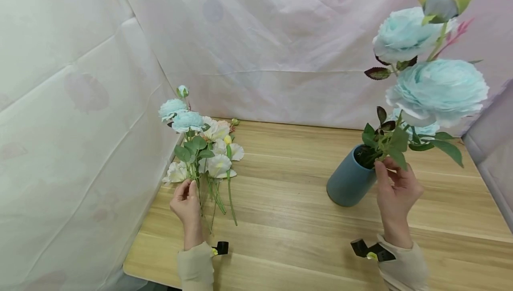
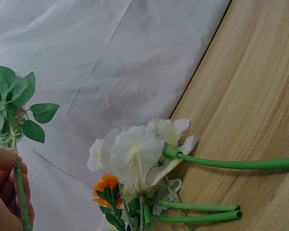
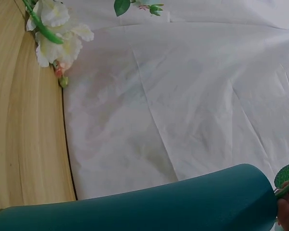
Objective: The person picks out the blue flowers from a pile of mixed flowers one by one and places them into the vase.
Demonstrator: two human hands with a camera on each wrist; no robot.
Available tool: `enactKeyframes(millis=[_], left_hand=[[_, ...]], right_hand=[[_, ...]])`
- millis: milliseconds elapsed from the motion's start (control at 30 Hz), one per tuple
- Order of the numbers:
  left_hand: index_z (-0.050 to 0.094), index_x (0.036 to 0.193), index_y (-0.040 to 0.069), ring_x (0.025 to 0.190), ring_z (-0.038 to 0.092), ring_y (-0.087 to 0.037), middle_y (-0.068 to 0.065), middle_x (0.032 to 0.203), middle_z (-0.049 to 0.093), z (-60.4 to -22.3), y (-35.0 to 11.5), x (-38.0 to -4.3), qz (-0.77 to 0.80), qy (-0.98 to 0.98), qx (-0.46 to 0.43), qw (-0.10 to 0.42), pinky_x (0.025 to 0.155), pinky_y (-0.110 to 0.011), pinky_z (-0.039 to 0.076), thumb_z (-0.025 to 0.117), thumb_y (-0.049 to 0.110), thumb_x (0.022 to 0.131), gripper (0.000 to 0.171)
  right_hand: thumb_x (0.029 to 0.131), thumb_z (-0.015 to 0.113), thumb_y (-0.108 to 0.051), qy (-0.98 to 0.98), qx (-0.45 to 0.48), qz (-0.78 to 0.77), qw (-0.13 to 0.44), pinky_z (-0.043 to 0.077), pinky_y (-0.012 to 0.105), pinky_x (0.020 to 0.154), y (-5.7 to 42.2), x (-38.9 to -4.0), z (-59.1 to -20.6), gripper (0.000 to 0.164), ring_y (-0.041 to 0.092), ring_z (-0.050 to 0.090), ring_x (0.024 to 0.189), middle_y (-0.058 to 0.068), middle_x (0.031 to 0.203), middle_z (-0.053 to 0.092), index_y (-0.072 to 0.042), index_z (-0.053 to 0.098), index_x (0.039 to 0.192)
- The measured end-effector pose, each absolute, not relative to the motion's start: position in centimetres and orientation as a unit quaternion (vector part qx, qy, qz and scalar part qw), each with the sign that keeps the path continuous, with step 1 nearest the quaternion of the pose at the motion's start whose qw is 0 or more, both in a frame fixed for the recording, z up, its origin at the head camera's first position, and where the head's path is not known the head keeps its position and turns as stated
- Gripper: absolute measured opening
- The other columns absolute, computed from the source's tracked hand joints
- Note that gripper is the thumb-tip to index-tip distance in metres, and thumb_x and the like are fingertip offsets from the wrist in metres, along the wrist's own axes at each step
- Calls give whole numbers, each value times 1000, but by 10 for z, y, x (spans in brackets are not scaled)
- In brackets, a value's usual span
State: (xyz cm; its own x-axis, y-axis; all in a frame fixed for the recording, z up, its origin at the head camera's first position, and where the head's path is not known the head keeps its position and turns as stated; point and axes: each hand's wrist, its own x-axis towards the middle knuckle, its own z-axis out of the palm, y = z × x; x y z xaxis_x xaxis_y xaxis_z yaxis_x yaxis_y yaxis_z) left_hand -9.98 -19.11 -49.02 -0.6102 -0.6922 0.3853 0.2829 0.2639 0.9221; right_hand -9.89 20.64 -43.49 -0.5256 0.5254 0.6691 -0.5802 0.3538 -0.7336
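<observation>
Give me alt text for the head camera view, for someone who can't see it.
A person's right hand holds a pale-blue, peony-like flower spray at the mouth of a blue cylindrical vase. The left hand pinches a similar spray beside white flowers lying on a wood-grain table.

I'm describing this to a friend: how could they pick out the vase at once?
On the wooden table, look beside the person's right hand. There is the vase, a plain blue cylinder, the only container among the flowers.
</observation>
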Motion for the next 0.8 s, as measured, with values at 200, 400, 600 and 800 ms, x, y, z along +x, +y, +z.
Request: enactKeyframes(millis=[200, 400, 600, 800], left_hand=[[64, 87, -21, 63, 49, -4, -1, 71, 59, -491, -192, -100, -585, -679, 149, 418, 58, -12, 41, 65, -14, 79, 10], [64, 86, -20, 63, 50, -3, -2, 71, 60, -491, -192, -100, -584, -680, 146, 419, 58, -11, 42, 65, -15, 79, 10], [64, 86, -20, 63, 50, -4, -4, 72, 60, -491, -192, -100, -581, -682, 142, 419, 58, -12, 42, 65, -14, 79, 9], [64, 86, -20, 63, 49, -4, -3, 72, 60, -489, -192, -99, -584, -682, 145, 416, 57, -12, 41, 65, -14, 79, 9]], right_hand=[[82, 65, 7, -660, 7, 568, 492, 46, 15, 70, 209, -102, -442, 19, 2, 60, 73, -4, 79, 66, 24, 57, 82], [82, 67, 4, -675, -15, 546, 496, 41, 17, 67, 217, -106, -456, 12, 1, 58, 75, 0, 78, 66, 16, 64, 81], [81, 67, 2, -672, -10, 529, 518, 38, 19, 69, 212, -104, -451, 13, 3, 54, 79, 3, 77, 65, 15, 65, 83], [82, 71, -9, -673, -24, 499, 545, 32, 18, 71, 203, -101, -439, 24, -3, 50, 76, -9, 76, 66, 14, 67, 78]])
